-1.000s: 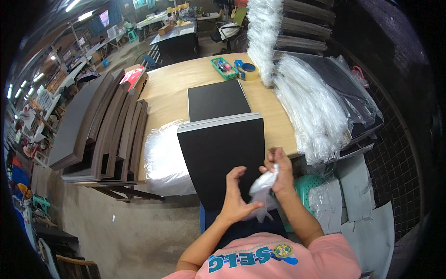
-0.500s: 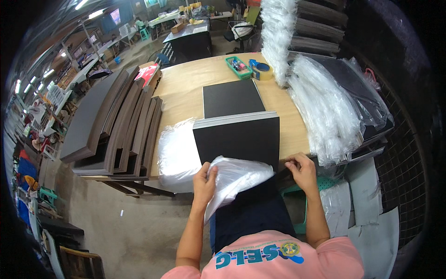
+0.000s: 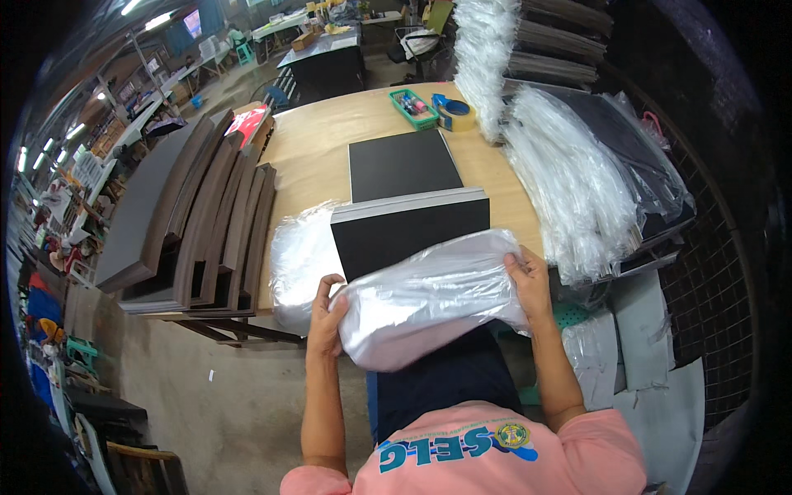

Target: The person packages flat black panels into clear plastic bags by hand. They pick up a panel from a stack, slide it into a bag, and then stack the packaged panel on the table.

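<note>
Crinkled, translucent whitish plastic film (image 3: 429, 301) had gone from bunched up to spread crosswise since the frame half a second earlier; the right hand (image 3: 532, 285), then apart from it near the table edge, had come onto its right end. The left hand (image 3: 323, 324) had shifted outward, to the left.

Fingers: both hands held the film. Left — thumb against the near-left edge, fingers curled behind, narrow. Right — thumb pressed flat on the upper right corner, fingers tucked behind and partly hidden. Whether the film was a bag or a single layer could not be told.

Position: film stretched between the hands over the lap, long axis running left to right, right end higher. It lay on the near side of the upright black rectangular board with a pale layered top edge (image 3: 408, 235), overlapping the lower face in view; contact not determinable. The left fingertips were just beside the board's left side; the right hand was farther out, past its right side. Left was therefore nearer.

Beyond the upright board, a flat black rectangular board (image 3: 404, 165) rested on the tan-topped table (image 3: 313, 140).
</note>
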`<state>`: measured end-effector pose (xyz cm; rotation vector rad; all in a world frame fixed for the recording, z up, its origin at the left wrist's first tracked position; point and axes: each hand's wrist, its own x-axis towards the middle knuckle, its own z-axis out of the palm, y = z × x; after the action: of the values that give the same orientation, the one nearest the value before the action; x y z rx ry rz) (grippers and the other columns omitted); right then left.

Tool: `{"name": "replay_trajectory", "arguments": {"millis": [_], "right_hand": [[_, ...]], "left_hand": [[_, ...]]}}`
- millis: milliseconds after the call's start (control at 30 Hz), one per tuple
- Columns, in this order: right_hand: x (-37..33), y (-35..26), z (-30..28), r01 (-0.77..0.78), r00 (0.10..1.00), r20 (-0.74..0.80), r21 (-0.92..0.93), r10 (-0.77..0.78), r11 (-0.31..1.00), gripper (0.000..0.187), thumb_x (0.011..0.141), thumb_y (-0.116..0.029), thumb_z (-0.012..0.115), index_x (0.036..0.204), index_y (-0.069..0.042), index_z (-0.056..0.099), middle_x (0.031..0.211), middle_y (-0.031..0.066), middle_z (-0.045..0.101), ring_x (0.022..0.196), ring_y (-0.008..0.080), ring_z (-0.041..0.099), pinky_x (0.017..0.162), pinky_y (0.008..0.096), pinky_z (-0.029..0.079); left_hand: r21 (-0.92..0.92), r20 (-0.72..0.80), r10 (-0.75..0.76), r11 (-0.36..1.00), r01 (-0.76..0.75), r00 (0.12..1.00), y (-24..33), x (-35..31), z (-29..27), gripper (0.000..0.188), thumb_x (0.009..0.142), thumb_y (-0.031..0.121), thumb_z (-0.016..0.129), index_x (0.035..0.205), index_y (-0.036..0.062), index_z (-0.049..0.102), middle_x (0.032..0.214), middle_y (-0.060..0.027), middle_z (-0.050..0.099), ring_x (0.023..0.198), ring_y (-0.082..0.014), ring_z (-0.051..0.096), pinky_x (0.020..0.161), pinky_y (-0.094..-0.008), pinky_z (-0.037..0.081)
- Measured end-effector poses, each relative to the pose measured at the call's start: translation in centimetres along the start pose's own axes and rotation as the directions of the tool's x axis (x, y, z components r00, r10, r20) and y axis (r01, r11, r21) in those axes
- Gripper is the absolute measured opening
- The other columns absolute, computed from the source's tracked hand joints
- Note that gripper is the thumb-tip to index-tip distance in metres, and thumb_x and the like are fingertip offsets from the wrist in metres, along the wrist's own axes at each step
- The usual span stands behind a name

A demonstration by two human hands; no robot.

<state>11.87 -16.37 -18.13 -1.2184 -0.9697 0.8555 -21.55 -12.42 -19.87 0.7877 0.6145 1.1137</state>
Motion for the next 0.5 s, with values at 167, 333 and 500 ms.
{"name": "replay_trajectory", "arguments": {"millis": [167, 333, 500], "right_hand": [[-0.5, 2.0, 0.0, 0.115, 0.986, -0.120, -0.038, -0.119, 0.993, 0.021, 0.092, -0.016, 0.058, 0.098, 0.004, 0.063, 0.085, 0.0017, 0.062, 0.079, 0.0080, 0.053, 0.072, 0.0232, 0.042], [-0.7, 3.9, -3.6, 0.156, 0.936, -0.256, -0.311, -0.241, 0.937, 0.016, 0.090, -0.012, 0.058, 0.093, 0.002, 0.064, 0.077, 0.0043, 0.064, 0.072, 0.0100, 0.055, 0.065, 0.0252, 0.043], [-2.6, 1.0, -5.9, 0.114, 0.876, -0.209, -0.786, -0.435, 0.608, 0.010, 0.084, -0.011, 0.062, 0.081, -0.002, 0.065, 0.072, 0.0123, 0.060, 0.063, 0.0250, 0.058, 0.062, 0.0324, 0.046]], "left_hand": [[-0.099, -0.125, -0.008, 0.995, -0.004, 0.992, -6.0, -3.4, 3.7, 0.055, 0.087, 0.022, 0.066, 0.131, 0.0012, 0.041, 0.118, -0.0109, 0.055, 0.104, -0.0184, 0.055, 0.085, -0.0339, 0.049], [0.191, -0.395, 0.112, 0.981, -0.037, 0.912, -3.8, -1.5, 2.2, 0.024, 0.092, 0.025, 0.060, 0.096, 0.0019, 0.059, 0.065, 0.0019, 0.057, 0.041, -0.0036, 0.044, 0.032, -0.0209, 0.028], [0.374, -0.390, 0.276, 0.919, -0.123, 0.878, 0.1, -1.6, 2.3, 0.026, 0.091, 0.024, 0.061, 0.100, -0.0013, 0.062, 0.076, -0.0010, 0.062, 0.064, -0.0082, 0.054, 0.055, -0.0239, 0.043]]}}
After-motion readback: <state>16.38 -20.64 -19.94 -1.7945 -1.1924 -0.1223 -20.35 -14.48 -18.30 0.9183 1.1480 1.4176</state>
